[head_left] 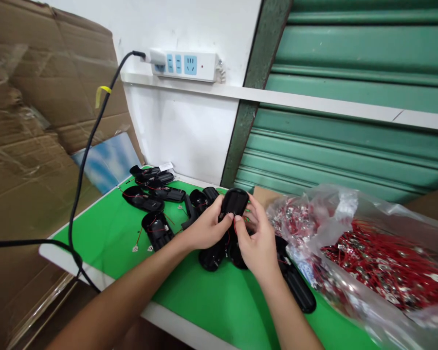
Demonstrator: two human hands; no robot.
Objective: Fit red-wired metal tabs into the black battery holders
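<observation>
Both of my hands hold one black plastic housing [235, 201] above the green table mat, its rounded end pointing away from me. My left hand [212, 221] grips its left side, thumb pressed on the near part. On the right side, my right hand [254, 231] has its fingers curled round the edge and its thumb beside a thin red wire. The wire's far end is hidden by my fingers. Under and around my hands lie more black housings, among them one [211, 256] just below and a long one [297, 282] by my right forearm.
More black housings [156, 231] with red wires and small metal tabs lie at the left of the green mat [113, 243]. A clear plastic bag [336, 204] full of red wired parts fills the right side. A black cable [91, 141] runs from the power strip [200, 65] down past the table's left edge.
</observation>
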